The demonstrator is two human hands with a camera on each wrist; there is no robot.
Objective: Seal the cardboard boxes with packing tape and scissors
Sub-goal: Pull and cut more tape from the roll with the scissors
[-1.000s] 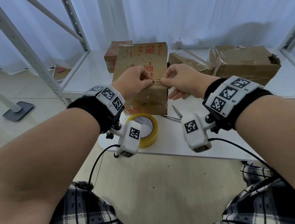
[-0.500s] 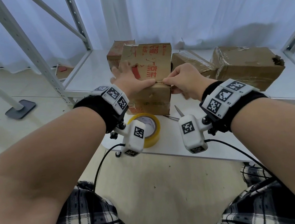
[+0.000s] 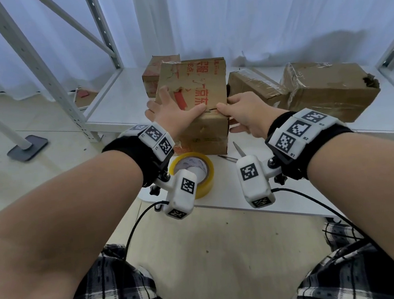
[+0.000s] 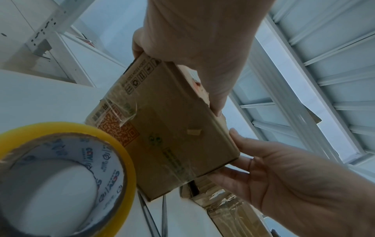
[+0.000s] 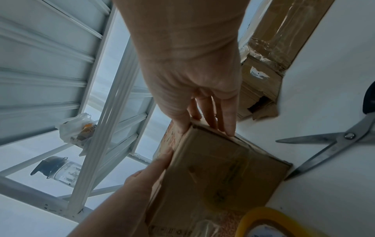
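A brown cardboard box (image 3: 194, 90) with red print stands on the white shelf (image 3: 120, 101) in front of me. My left hand (image 3: 171, 111) lies flat on its top, fingers spread, thumb along the front top edge. At the box's front right corner, my right hand (image 3: 241, 112) has its thumb on the top edge and its straight fingers (image 5: 227, 121) against the right side. Clear tape runs over the box's front face (image 4: 172, 128). A yellow tape roll (image 3: 193, 173) lies flat before the box. The scissors (image 3: 237, 149) lie half open to its right, untouched.
A small box (image 3: 151, 77) stands behind the main one. To the right lie a taped box (image 3: 252, 85) and a large crumpled one (image 3: 329, 90). A slanted shelf upright (image 3: 49, 74) rises at the left. The shelf's near edge (image 3: 220, 205) is just past my wrists.
My left hand left the pinch at the front top edge and spread flat over the box top. My right hand stopped pinching there and now rests on the corner.
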